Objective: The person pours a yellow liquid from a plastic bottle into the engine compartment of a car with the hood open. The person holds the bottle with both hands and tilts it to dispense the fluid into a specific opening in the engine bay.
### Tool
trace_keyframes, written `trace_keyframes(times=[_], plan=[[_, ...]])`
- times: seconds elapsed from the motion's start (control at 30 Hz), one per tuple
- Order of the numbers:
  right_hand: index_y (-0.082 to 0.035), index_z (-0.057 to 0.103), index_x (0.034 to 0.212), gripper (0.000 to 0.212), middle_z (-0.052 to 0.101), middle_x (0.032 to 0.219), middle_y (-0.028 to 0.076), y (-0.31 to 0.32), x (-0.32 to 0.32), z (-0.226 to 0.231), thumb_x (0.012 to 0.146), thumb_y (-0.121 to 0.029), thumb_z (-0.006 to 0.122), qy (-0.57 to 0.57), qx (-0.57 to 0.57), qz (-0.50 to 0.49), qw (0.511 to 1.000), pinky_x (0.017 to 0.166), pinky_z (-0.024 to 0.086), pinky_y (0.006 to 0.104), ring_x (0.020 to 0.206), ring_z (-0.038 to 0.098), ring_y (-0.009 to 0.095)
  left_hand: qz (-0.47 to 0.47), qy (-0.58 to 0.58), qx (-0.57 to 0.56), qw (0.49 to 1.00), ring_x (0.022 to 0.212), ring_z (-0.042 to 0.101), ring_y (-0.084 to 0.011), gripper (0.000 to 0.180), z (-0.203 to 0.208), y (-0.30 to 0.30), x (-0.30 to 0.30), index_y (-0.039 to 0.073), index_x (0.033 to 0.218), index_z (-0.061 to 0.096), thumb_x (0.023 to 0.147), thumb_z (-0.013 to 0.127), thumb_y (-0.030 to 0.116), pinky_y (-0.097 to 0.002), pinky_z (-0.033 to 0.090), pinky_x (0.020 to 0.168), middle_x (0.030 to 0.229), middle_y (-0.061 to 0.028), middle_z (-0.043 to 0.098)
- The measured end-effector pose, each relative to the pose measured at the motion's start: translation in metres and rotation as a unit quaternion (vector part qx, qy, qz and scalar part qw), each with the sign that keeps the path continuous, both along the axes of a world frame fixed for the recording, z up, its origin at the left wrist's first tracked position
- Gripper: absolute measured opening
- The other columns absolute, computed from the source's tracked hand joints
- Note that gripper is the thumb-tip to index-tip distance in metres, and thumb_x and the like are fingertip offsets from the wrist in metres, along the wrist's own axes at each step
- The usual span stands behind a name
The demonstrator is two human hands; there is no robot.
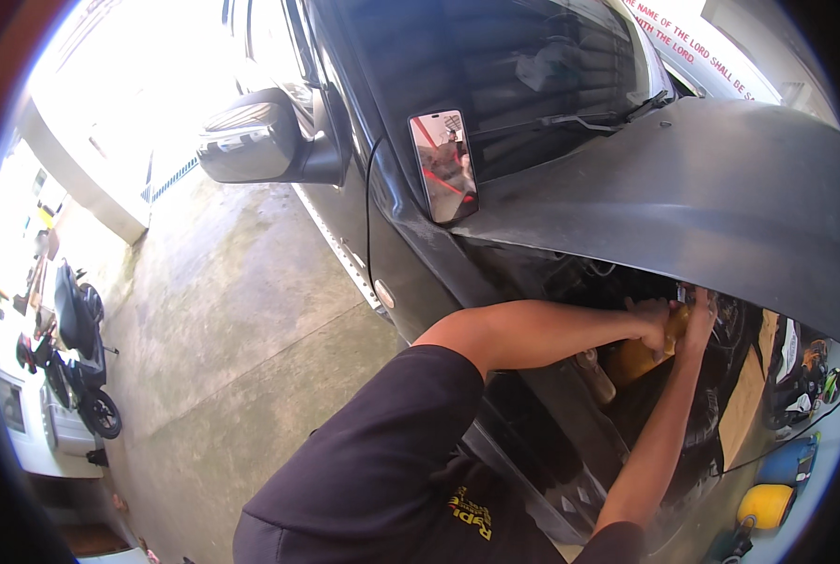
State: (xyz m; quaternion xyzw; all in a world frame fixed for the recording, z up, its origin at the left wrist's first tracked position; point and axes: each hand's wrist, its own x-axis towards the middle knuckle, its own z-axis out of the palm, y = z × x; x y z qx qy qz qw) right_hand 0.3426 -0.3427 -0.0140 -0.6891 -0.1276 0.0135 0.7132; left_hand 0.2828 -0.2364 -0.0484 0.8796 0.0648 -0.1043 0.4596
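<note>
Bottle (638, 355): you are gripping it under the hood (721, 188), in the engine bay.
Hands: left hand (653, 324) and right hand (698, 324) are both closing around it.
Handling: probably slick plastic, liquid-heavy; you are holding near its top.

Raised dark metal car hood (721, 188) at upper right, over the open engine bay (570, 376). Behind the hood, glass windshield (495, 66) with black wiper blade (594, 120) along its lower edge. Small rectangular auxiliary mirror (443, 166) on the fender just left of the hood; large dark side mirror (265, 141) further left, on the door. Both hands, left hand (652, 324) and right hand (697, 321), close together inside the bay under the hood edge, on a yellow plastic container (638, 357). Concrete floor (223, 338) left of the car; parked dark motorcycle (77, 357) at far left.
</note>
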Motion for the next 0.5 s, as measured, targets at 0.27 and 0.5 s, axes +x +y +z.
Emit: trace_keyframes(times=[0.27,0.5], plan=[[-0.005,0.075,0.127,0.027,0.072,0.116,0.004,-0.005,0.012,-0.012,0.111,-0.025,0.066,-0.007,-0.055,0.002,0.998,0.073,0.063,0.0345,0.107,0.070,0.016,0.008,-0.030,0.031,0.999,0.142,0.064,-0.0379,0.119,-0.003,-0.002,-0.006,0.002,0.155,0.056,0.057,0.111,0.039,-0.0652,0.045,0.119,0.151,-0.0162,0.068],[-0.005,0.076,0.124,0.023,0.072,0.112,0.005,-0.005,0.021,-0.018,0.110,-0.019,0.064,-0.045,-0.080,-0.016,0.996,0.078,0.064,0.0323,0.103,0.070,0.015,-0.009,-0.006,0.011,1.000,0.145,0.063,-0.0382,0.125,-0.006,-0.001,0.005,-0.002,0.154,0.051,0.052,0.114,0.037,-0.0721,0.037,0.122,0.151,-0.0182,0.067]])
